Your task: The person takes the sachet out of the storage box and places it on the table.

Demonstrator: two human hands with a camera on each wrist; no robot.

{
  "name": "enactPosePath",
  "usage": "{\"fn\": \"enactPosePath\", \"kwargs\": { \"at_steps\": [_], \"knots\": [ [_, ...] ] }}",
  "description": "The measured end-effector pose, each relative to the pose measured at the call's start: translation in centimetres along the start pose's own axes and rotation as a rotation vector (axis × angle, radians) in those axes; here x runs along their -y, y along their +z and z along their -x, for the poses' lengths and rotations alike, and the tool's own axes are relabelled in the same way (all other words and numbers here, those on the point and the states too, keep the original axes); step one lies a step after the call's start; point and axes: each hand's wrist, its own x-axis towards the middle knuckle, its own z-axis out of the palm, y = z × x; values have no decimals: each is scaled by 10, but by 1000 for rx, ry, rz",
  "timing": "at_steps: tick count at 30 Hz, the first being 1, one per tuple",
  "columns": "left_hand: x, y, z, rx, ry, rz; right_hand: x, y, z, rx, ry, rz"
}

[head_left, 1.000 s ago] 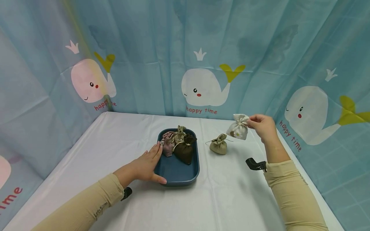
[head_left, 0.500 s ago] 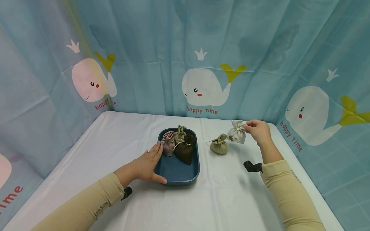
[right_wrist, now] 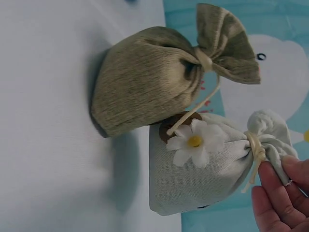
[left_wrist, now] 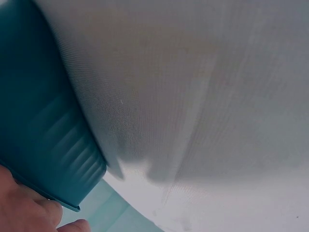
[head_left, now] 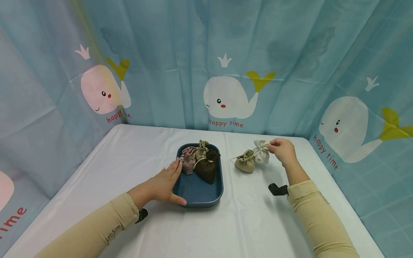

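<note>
My right hand [head_left: 283,149] pinches the gathered neck of a white drawstring pouch [right_wrist: 198,169] that bears a white flower and a brown button. Right beside that pouch, an olive-tan drawstring pouch [head_left: 245,162] sits on the table, its cord sticking out. In the right wrist view the tan pouch [right_wrist: 145,79] overlaps the white one's edge. My left hand [head_left: 162,183] lies with straight, spread fingers along the left rim of a dark blue tray [head_left: 196,195]. Inside the tray are a pink pouch [head_left: 188,163], a dark brown pouch [head_left: 206,170] and a tan pouch [head_left: 200,152].
A white cloth covers the table [head_left: 245,222]. Blue curtains [head_left: 180,89] with whale prints hang behind it and at both sides. A black wrist mount [head_left: 278,190] juts from the right sleeve.
The right hand has lowered the white pouch and brought it left, from the air to right beside the tan pouch on the table. My left hand has stayed at the tray.
</note>
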Motion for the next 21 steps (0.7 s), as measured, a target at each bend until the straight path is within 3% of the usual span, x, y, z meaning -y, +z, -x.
{"fn": "enactPosePath", "kwargs": {
  "at_steps": [21],
  "knots": [
    [0,1,0,-5,1,-1,-25,12,2,84,42,46]
  ]
}}
